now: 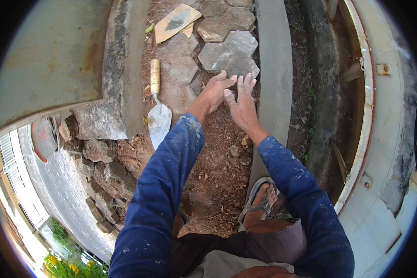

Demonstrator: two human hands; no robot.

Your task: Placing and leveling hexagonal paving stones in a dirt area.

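Note:
A grey, roughly hexagon-edged paving stone (228,52) lies just beyond my hands, at the near end of a row of similar stones. My left hand (213,94) is by its near edge, empty, with the fingers stretched forward and to the right. Close beside it, my right hand (243,105) has its fingers spread, the tips at the stone's near right corner. Whether the fingertips press on the stone or only hover by it, I cannot tell. To the left of my left forearm lies a pointed trowel (160,121) with a wooden handle, its blade toward me.
A pale, flat scrap (177,23) lies at the far left of the strip. Concrete kerbs run along the left (133,69) and right (274,69). Broken stone blocks (99,178) are heaped at left. Reddish soil (213,171) with dry leaves lies below my hands; my sandalled foot (262,200) is at right.

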